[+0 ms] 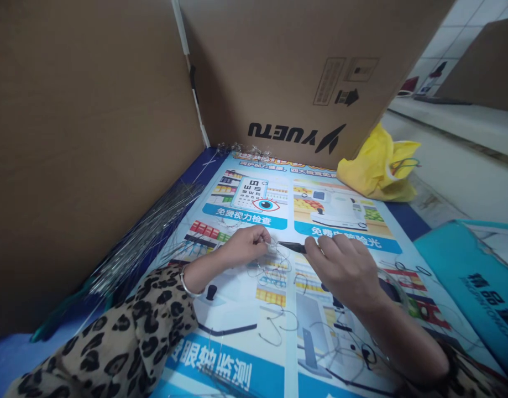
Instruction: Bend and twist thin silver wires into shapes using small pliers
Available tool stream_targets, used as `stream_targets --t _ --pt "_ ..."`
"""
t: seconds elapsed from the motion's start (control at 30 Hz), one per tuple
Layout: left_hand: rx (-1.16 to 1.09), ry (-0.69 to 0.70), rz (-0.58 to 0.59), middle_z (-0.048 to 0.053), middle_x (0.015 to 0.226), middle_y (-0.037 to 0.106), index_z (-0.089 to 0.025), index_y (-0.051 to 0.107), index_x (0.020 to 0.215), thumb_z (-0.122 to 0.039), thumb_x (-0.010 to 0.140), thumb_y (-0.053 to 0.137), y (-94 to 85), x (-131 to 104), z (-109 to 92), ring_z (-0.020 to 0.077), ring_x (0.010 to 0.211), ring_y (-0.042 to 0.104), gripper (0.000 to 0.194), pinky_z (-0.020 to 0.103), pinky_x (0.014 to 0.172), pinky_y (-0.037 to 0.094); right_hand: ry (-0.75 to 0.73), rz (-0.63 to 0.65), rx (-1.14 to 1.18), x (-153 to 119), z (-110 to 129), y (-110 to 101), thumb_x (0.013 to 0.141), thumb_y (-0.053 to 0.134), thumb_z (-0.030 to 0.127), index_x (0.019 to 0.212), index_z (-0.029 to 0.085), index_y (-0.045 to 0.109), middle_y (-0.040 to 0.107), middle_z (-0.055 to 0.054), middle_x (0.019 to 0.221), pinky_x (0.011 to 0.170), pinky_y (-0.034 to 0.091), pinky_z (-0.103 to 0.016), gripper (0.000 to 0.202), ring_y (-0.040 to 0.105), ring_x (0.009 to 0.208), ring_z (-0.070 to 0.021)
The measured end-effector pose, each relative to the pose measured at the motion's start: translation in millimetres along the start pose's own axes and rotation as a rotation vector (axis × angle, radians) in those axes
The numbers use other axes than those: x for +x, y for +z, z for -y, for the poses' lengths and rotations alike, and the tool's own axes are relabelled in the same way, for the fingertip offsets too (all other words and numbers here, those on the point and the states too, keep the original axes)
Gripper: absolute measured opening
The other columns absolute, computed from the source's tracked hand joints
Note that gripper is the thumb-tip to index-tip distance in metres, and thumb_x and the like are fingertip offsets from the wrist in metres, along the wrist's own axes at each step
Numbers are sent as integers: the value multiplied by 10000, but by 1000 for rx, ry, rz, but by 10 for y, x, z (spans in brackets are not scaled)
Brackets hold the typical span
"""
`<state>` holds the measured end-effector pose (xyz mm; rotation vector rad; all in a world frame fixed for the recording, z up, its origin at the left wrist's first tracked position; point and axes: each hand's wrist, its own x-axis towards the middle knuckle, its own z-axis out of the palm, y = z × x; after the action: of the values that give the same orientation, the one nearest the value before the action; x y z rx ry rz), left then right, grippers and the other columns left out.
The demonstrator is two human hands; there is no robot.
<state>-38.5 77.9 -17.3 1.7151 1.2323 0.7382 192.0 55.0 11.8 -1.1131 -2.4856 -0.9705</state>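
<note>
My left hand (247, 245) is closed, thumb and finger pinching a thin looped wire (278, 260) over the middle of the printed poster (274, 342). From the right, my right hand (345, 265) is wrapped round dark pliers (293, 246), whose narrow tip points left at the wire near my left fingertips. Whether the tip touches the wire cannot be made out. Curved wire pieces (274, 326) lie on the poster below and to the right of both hands.
A bundle of straight wires (141, 243) lies at the left beside a tall cardboard sheet (83, 138). Small wire pieces (245, 149) sit along the back. A yellow bag (380, 166) and a teal box (469, 276) stand at the right.
</note>
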Motion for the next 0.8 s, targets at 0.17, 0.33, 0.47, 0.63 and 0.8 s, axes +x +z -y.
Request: stream_targets --t 0.17,0.33,0.47,0.63,0.8 --pt "1 -3 -6 -59 566 484 -168 563 808 -180 683 509 4 2 -2 79 506 441 136 184 485 311 -5 -3 13 -1 27 22 867 441 190 897 203 619 548 -34 672 610 217 -340 181 400 674 -170" --pt "-5 -11 1 -53 569 484 -163 573 777 -145 672 483 2 -1 -19 79 515 440 140 186 497 326 0 -28 -31 4 10 19 869 461 219 844 201 615 540 -28 655 620 217 -337 157 386 665 -168" --pt "-9 7 0 -46 582 497 -159 582 750 -142 668 488 2 2 -8 80 529 439 125 189 512 339 15 -5 -6 15 4 13 878 455 260 808 205 617 533 -30 644 621 216 -335 185 384 662 -168" --pt "-26 8 26 -46 600 489 -156 589 725 -162 683 481 -4 2 -20 78 548 422 116 190 531 332 45 -10 47 17 -1 28 885 443 301 794 206 627 527 -34 639 627 223 -331 226 386 665 -169" --pt "2 22 40 -41 617 487 -153 579 694 -166 692 467 -14 -16 -81 84 581 415 113 196 554 326 67 26 55 14 2 60 886 442 335 791 205 632 540 -41 663 642 234 -333 249 399 685 -178"
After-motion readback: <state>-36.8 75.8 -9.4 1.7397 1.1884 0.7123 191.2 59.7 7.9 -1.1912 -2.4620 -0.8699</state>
